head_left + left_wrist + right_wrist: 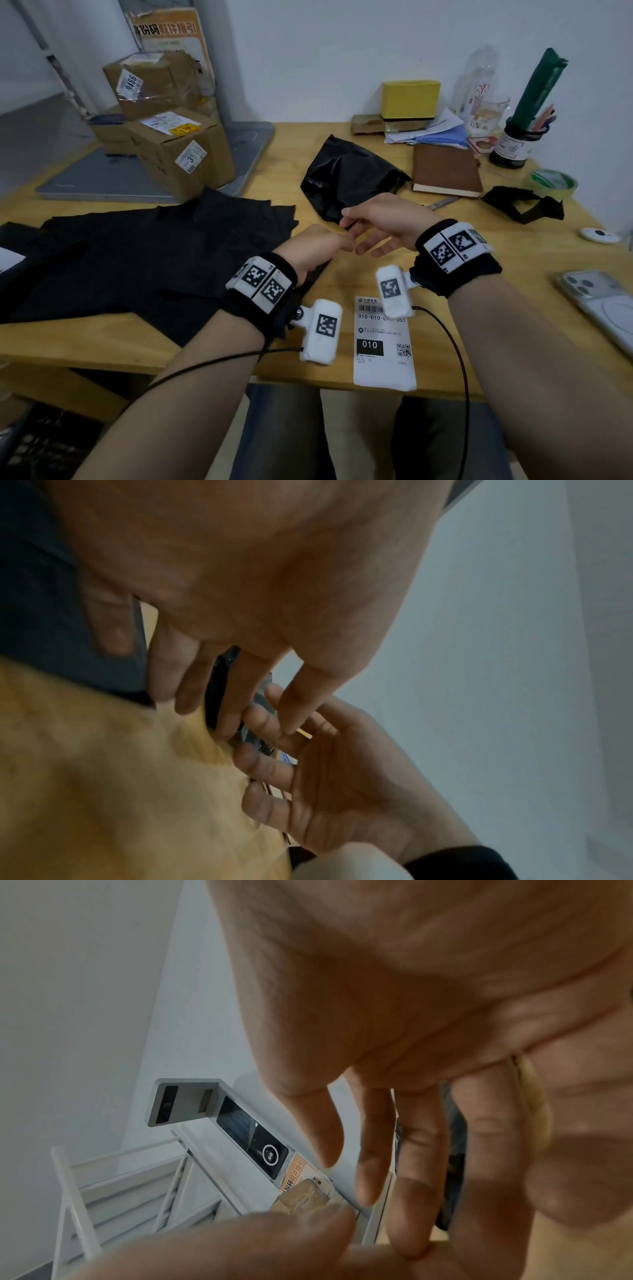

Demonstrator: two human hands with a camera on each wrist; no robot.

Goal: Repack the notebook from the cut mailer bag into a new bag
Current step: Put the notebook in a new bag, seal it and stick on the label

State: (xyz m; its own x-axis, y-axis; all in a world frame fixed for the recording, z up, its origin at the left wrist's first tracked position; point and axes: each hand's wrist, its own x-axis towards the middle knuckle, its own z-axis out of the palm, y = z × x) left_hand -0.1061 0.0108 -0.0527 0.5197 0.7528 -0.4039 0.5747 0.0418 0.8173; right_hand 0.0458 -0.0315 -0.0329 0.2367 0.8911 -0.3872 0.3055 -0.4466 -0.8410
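Your wooden table [301,144] runs wide, its near edge just under your forearms. The biggest thing on it is the spread of flat black new bags [137,253], covering the left half and reaching close to the near edge. Behind that, stacked cardboard boxes [171,137] sit on a grey platform [102,178] that closes off the far left. The crumpled cut mailer bag [342,174] lies mid-table, its near edge touching your right hand. The brown notebook [445,169] lies out of any bag, just right of the cut mailer, flat, near the far clutter. A white shipping label [383,346] overhangs the near edge between your wrists, and a phone [603,308] lies at the right edge. Bare wood stays open in front of the notebook and around the label.

Your left hand [315,246] and right hand [387,222] meet fingertip to fingertip above the table. The right hand's fingers are straight and spread; whether either hand pinches the black film there, you cannot tell
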